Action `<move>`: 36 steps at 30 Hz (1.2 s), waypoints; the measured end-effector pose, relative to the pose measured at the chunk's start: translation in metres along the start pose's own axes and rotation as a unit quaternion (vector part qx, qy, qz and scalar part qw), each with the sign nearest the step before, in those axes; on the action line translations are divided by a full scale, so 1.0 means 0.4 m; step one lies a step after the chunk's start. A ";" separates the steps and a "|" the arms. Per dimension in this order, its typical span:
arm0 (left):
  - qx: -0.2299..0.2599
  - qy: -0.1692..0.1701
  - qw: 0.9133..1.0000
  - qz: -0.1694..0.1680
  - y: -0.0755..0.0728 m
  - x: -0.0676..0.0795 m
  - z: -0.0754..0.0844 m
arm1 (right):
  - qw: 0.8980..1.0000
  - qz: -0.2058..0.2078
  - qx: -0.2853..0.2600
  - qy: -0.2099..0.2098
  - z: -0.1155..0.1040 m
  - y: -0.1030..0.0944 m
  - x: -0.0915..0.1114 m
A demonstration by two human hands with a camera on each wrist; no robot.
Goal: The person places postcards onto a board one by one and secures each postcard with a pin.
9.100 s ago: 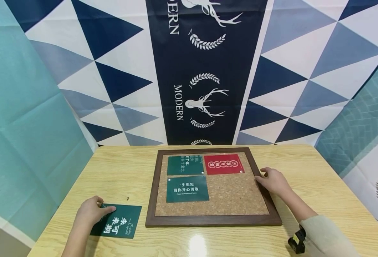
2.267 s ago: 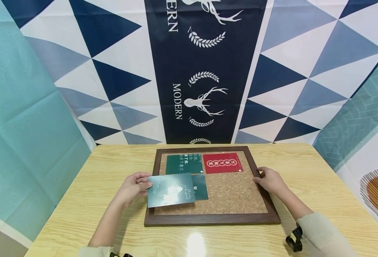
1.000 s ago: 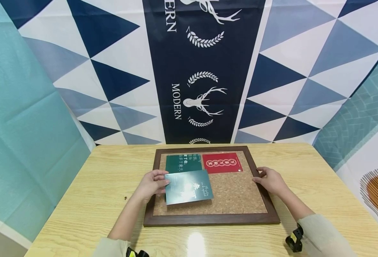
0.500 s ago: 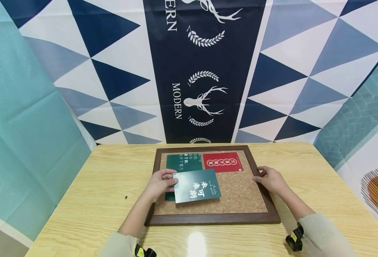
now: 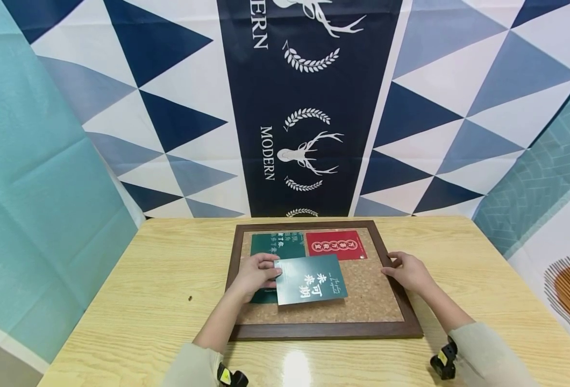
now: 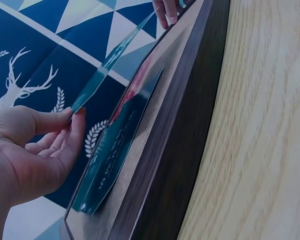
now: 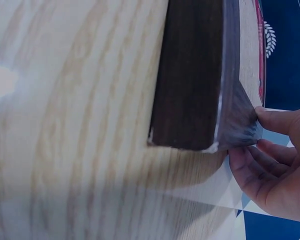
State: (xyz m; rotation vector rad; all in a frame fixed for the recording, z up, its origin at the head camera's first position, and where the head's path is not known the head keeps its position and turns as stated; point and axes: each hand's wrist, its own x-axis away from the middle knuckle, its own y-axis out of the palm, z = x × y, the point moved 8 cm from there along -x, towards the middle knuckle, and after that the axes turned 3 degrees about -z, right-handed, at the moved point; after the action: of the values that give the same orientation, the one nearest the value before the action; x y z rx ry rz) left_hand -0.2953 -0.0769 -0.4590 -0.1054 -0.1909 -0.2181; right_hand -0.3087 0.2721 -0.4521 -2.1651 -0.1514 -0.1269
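My left hand pinches the left edge of a green postcard with white lettering. The postcard is held above the framed corkboard; in the left wrist view the raised card is clear of the board, between thumb and fingers. Beneath hand and card, a second green postcard on the board is mostly hidden. My right hand grips the board's right frame side, thumb on top and fingers along the outer edge, as the right wrist view shows the frame there.
On the board's upper half are another green postcard and a red postcard with a pin at its corner. Bare cork shows at lower right. A small brown speck lies on the wooden table. A patterned cloth hangs behind.
My left hand picked up the green postcard from the table at left, brought it over the board, and has kept shifting it rightward. My right hand has stayed on the frame.
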 end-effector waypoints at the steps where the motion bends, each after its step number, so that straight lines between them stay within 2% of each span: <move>1: 0.000 0.000 1.000 0.000 0.004 -0.002 0.001 | 1.000 0.000 0.000 0.001 0.001 0.000 -0.001; 7: -0.010 -0.001 1.000 -0.006 0.032 -0.013 0.004 | 1.000 0.000 0.000 0.001 0.004 0.002 -0.001; 12: 0.005 -0.004 1.000 -0.016 0.052 -0.023 0.001 | 1.000 0.001 0.000 0.002 0.005 0.004 -0.002; 23: 0.020 -0.008 1.000 -0.020 0.074 -0.034 0.003 | 1.000 0.000 0.002 0.008 0.001 0.002 0.000; 26: 0.024 -0.007 0.999 -0.025 0.082 -0.026 0.015 | 1.000 0.001 0.004 0.009 0.000 0.002 0.000; 32: 0.025 0.005 0.999 -0.029 0.098 0.014 0.064 | 1.000 0.003 0.007 0.010 0.002 0.003 -0.001; 36: 0.020 0.009 0.999 -0.026 0.108 0.015 0.071 | 1.000 0.004 0.009 0.011 0.001 0.003 -0.001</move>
State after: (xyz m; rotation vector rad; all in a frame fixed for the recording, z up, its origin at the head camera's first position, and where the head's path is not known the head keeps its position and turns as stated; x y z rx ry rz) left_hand -0.2850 -0.0326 -0.4335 -0.0586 -0.1804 -0.2659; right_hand -0.3090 0.2718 -0.4536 -2.1454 -0.1306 -0.1442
